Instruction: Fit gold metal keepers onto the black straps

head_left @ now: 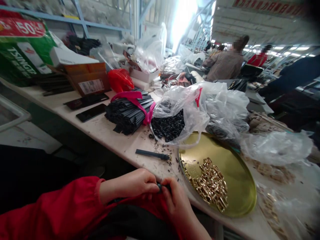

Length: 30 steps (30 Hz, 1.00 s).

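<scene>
1. White worktable (120,141): its near edge slants from 10 o'clock down toward 4 o'clock, just ahead of the hands.
2. Round, gold-coloured metal tray (237,173): between 2 and 3 o'clock from the hands, nearer the right one. A heap of shiny gold-toned metal pieces (212,183) lies on its near side, and its rim stands between the right hand and that heap.
3. Clear, crumpled plastic bag (193,121): at 12 to 1 o'clock, its mouth toward the hands, showing many small black rings (168,126). Part of it overhangs the tray's far rim.
4. Bundle of flat black strips (125,116), tied with a bright pink band (149,115): at 11 o'clock, beyond the table edge.
5. Left hand (140,183) and right hand (176,195): fingertips almost meeting, both pinching one object.
6. Single dark, narrow strap (152,154): flat at about 12 o'clock, near the left hand, long axis close to 9–3, its thicker end toward 3.
7. Small dark piece (159,187): between the two hands' fingertips, at 3 o'clock from the left hand. Its visible stretch seems to run 9–3; fingers hide the rest, so its full shape cannot be told.
8. Tiny dark and gold bits (170,160): scattered around the strap's thicker end.
</scene>
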### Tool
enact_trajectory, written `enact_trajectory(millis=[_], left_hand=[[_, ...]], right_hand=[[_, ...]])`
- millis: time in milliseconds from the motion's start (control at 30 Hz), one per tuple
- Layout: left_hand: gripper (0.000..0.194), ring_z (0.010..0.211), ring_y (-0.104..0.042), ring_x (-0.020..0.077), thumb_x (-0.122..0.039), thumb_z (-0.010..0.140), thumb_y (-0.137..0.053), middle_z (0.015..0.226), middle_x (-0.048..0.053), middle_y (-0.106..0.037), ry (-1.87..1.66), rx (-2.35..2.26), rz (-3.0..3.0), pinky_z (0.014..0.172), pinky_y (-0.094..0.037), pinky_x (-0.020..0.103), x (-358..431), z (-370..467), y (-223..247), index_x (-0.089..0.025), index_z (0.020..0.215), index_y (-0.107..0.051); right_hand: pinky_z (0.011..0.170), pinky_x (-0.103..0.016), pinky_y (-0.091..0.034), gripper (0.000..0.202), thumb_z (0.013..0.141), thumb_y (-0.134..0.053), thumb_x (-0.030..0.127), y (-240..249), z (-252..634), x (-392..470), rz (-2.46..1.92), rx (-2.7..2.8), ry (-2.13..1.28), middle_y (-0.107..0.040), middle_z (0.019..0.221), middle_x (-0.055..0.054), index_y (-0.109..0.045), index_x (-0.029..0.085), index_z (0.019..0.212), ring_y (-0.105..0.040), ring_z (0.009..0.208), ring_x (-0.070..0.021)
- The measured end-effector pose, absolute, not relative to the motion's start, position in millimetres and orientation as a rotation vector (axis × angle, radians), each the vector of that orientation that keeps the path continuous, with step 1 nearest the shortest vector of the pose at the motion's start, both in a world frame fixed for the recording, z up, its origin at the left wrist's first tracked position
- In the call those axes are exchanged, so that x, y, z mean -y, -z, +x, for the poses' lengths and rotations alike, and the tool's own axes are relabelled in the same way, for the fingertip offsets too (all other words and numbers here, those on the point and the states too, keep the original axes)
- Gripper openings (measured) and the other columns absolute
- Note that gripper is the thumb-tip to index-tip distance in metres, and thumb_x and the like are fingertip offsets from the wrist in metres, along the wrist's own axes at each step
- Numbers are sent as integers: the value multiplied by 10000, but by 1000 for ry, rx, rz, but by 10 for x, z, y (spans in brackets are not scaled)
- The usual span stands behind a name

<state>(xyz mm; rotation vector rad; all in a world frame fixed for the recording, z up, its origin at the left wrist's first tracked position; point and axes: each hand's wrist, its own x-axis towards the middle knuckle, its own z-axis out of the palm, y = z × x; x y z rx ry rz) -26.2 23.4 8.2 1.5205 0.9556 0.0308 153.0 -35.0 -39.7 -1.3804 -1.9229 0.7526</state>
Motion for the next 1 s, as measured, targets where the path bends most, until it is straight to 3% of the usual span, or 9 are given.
enact_trajectory(millis=[300,600,800,1000], left_hand=[[247,677,-631,212,-242,808,-428,760,86,-698,14,-1119,2280,531,-400,241,-640,-226,-119,-160,780,-659],[283,553,-575,124,-239,838,-418,615,9,-658,-49,-1018,2195,474,-340,186,-959,-421,-120,-174,640,-610],[237,606,-616,156,-224,837,-431,660,32,-686,-27,-1114,2216,499,-384,198,-968,-378,-50,-173,725,-634],[294,653,-644,199,-358,852,-421,764,74,-705,-58,-1075,2319,498,-413,222,-977,-439,-113,-177,820,-651]], right_hand=[[562,-252,-468,200,913,-319,312,594,1348,-159,-1380,1819,-472,-631,715,-18,-496,220,922,-615,620,-161],[481,-246,-472,253,920,-317,315,482,1198,-564,-1253,1941,-325,-667,700,-47,-541,212,863,-635,587,-170],[505,-252,-487,306,925,-295,305,572,1194,-653,-1191,1990,-339,-656,670,-41,-575,214,845,-622,568,-162],[515,-249,-512,231,916,-334,322,690,1318,-738,-1166,2097,-267,-687,741,-72,-531,212,966,-665,618,-181]])
